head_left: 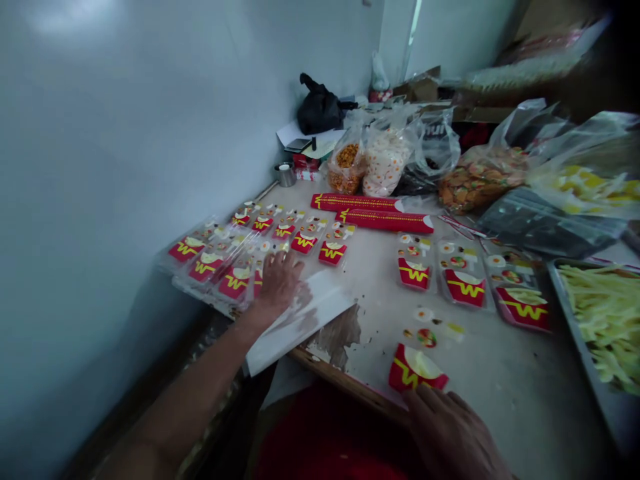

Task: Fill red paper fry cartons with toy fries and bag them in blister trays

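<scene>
My left hand (281, 280) reaches over the front row at the left, its fingers stretched down at the right edge of a clear plastic pack (259, 281) with a red part. Whether it grips that pack is partly hidden. A white sheet (305, 320) lies under and beside the wrist. At the table's front edge, my right hand (453, 427) has its fingers closed at the lower edge of another clear pack. This pack holds a red fries box with a yellow zigzag (417, 370) and small toy-like foods, including an egg and a round pizza-like piece (427, 337).
Rows of similar packs (285, 229) stand at left, with several more (465, 287) at right. Two red stacks of fries boxes (385, 221) lie behind. Filled plastic bags (387, 160) line the back. A metal tray (575, 320) of pale fries-like strips stands at right; a wall borders the left.
</scene>
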The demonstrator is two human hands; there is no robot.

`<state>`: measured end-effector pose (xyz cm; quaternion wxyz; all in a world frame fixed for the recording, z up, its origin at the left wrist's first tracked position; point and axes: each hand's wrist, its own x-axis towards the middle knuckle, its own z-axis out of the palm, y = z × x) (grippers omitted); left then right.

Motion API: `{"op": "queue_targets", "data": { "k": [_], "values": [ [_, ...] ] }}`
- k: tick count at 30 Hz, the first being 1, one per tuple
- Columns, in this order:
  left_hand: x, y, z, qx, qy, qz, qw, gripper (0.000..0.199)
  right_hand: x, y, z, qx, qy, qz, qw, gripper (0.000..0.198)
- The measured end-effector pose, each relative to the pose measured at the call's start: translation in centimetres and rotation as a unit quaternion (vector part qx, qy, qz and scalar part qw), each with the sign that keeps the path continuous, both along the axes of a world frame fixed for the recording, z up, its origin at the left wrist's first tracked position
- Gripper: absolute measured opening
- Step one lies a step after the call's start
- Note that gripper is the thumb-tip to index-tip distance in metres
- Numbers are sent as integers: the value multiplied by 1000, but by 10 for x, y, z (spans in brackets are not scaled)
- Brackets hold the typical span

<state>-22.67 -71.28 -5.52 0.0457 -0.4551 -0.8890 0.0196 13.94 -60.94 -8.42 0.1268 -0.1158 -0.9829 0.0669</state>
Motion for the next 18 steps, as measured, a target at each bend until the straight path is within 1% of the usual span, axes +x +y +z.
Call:
{"op": "queue_targets", "data": {
  "k": [2,3,4,5,6,8,9,11,13,14,15,17,18],
  "values": [
    [-8,-11,2,-6,50,66,997,66,-2,12,-1,14,0,-12,1000,30],
    [-11,-16,3,-12,60,95,994,74,-5,18,0,16,-2,-15,1000,31],
    [-14,-22,3,-14,58,113,992,77,-10,24,1,13,-7,-17,1000,29],
    [-18,-28,4,-7,54,120,991,75,-17,30,5,6,-10,-19,1000,26],
    [-21,-34,6,4,47,112,993,72,-28,35,10,-4,-5,-21,1000,22],
    [-31,-45,11,34,22,72,997,63,-60,42,25,-37,21,-11,999,16],
    [-37,-51,14,51,6,53,997,57,-83,44,34,-63,44,0,997,16],
    [-50,-63,19,82,-17,36,996,44,-145,44,53,-135,87,36,986,23],
    [-61,-73,18,109,-22,61,992,34,-221,40,67,-207,117,62,969,33],
    [-64,-78,16,119,-19,77,990,32,-262,36,71,-229,119,70,964,37],
    [-64,-81,12,125,-16,91,988,33,-302,32,72,-235,106,74,963,41],
    [-59,-85,4,142,-12,109,984,36,-372,23,66,-217,13,68,974,43],
    [-53,-87,1,156,-10,111,981,36,-400,18,62,-206,-35,52,977,43]
  ]
}}
